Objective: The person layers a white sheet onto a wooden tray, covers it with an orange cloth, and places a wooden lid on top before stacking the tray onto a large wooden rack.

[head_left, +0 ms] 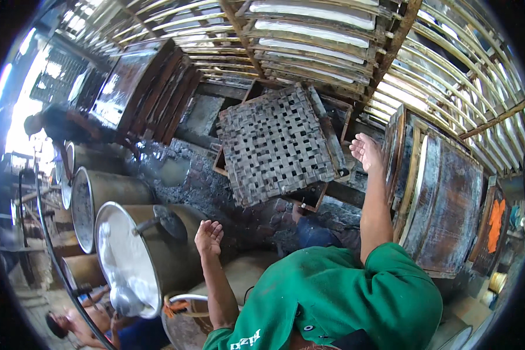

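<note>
My left hand (209, 237) is raised beside a large metal pot (184, 256). Its fingers stretch out and it holds nothing. My right hand (366, 151) is lifted just right of a woven mat (274, 143), palm showing and fingers extended, also with nothing in it. The mat is a grey, open-weave panel with a wooden strip along its right side. It lies tilted over dark wooden frames (347, 111) on the floor in front of me. A gap appears between each hand and the mat. White liquid fills the pot, and a long-handled metal dipper (169, 224) rests by its rim.
Other big pots (122, 189) line the left. Stacks of wooden trays stand at the far left (143, 93) and right (443, 198). One co-worker (70, 128) bends at the far left; another (81, 324) is lower left. A dark hose (49, 245) runs past the pots.
</note>
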`<control>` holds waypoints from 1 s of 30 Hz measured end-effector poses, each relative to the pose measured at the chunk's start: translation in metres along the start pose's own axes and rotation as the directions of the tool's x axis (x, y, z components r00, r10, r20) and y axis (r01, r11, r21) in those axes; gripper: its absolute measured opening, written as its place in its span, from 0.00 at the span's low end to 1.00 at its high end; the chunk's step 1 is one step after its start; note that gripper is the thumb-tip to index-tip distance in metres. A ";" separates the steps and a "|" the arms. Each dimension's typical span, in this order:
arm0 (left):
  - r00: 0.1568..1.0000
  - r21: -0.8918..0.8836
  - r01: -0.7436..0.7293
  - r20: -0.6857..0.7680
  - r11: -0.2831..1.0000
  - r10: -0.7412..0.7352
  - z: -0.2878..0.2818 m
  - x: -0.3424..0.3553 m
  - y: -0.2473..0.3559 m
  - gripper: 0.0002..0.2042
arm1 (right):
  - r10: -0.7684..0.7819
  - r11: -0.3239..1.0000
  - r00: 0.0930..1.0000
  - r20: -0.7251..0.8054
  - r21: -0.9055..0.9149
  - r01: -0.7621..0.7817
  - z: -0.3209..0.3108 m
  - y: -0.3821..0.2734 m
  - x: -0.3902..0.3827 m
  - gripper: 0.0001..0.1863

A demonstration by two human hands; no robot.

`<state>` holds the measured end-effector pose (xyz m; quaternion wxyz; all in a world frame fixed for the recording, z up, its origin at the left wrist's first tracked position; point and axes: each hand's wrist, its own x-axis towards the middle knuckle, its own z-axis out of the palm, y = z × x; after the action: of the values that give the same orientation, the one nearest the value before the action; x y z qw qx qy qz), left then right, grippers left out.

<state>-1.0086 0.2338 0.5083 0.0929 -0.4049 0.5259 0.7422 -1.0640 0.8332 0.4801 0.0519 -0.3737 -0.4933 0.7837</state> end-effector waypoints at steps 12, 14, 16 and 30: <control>0.955 0.319 0.288 -0.026 0.903 -0.295 0.088 0.232 0.017 0.37 | 0.350 0.885 0.826 -0.442 -0.132 -0.446 -0.052 0.136 0.192 0.40; 0.933 0.286 0.356 -0.063 0.890 -0.353 0.075 0.266 0.002 0.43 | 0.452 0.873 0.836 -0.311 -0.039 -0.487 -0.005 0.135 0.195 0.45; 0.927 0.246 0.365 -0.008 0.898 -0.375 0.090 0.301 -0.018 0.41 | 0.441 0.863 0.827 -0.348 -0.089 -0.497 -0.018 0.147 0.209 0.41; 0.994 -0.190 0.089 0.072 0.978 -0.077 0.120 0.380 -0.090 0.04 | 0.208 0.920 0.868 -0.451 -0.211 -0.331 -0.082 0.178 0.234 0.21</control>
<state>-1.2671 0.2659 0.1933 0.1008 -0.4096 0.4308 0.7978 -1.1274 0.9083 0.1912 -0.0080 -0.6026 -0.5192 0.6060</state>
